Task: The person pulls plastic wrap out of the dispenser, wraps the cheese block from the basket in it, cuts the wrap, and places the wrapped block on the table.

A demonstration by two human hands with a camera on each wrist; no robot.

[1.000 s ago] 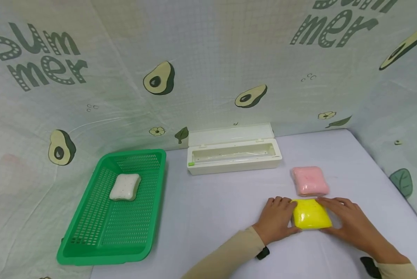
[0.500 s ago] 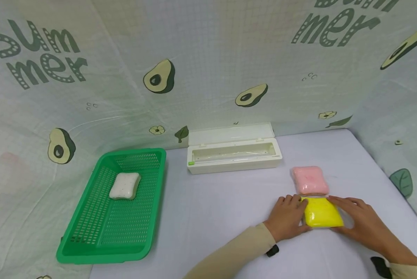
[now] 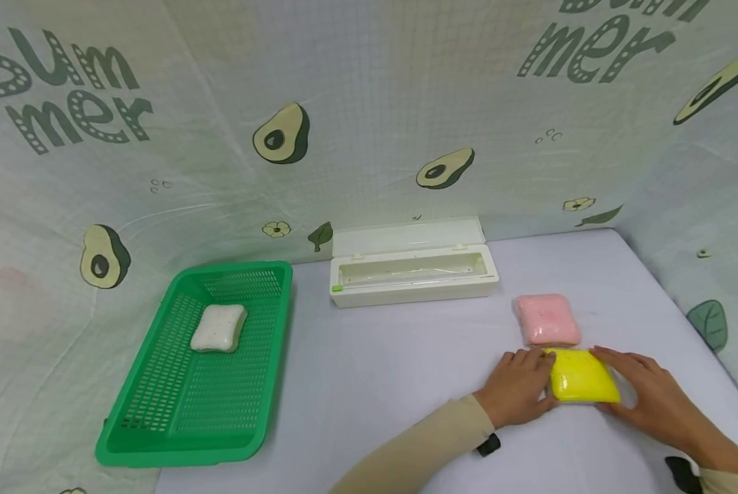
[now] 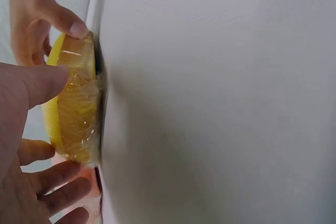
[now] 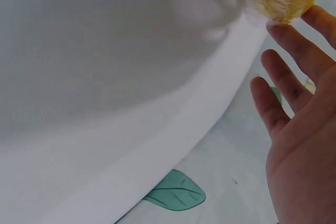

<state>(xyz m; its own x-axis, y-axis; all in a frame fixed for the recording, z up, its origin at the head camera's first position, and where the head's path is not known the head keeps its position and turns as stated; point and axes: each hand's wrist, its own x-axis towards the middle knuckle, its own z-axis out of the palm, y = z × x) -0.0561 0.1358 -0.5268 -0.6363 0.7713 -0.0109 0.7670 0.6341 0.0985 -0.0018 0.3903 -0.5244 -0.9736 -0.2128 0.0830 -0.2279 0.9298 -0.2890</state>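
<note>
A yellow block (image 3: pixel 583 376) in clear plastic wrap lies at the right of the white table, its crinkled wrap showing in the left wrist view. My left hand (image 3: pixel 518 385) holds its left end between thumb and fingers. At the other end, my right hand (image 3: pixel 656 401) grips it, thumb at the near corner and fingertips at the far one. In the right wrist view the remaining fingers are spread beside the wrapped end. Just behind it sits a pink block (image 3: pixel 549 320), also shiny as if wrapped.
A white lidded box (image 3: pixel 415 291), like a cling film dispenser, stands open against the back curtain. On the left is a green basket (image 3: pixel 269 384) holding a white block (image 3: pixel 218 328). Printed curtain (image 3: pixel 356 82) borders the table at back and sides.
Both hands have slid the yellow block to the right along the table, keeping hold of it. The pink block, dispenser-like box and basket have stayed in place.
</note>
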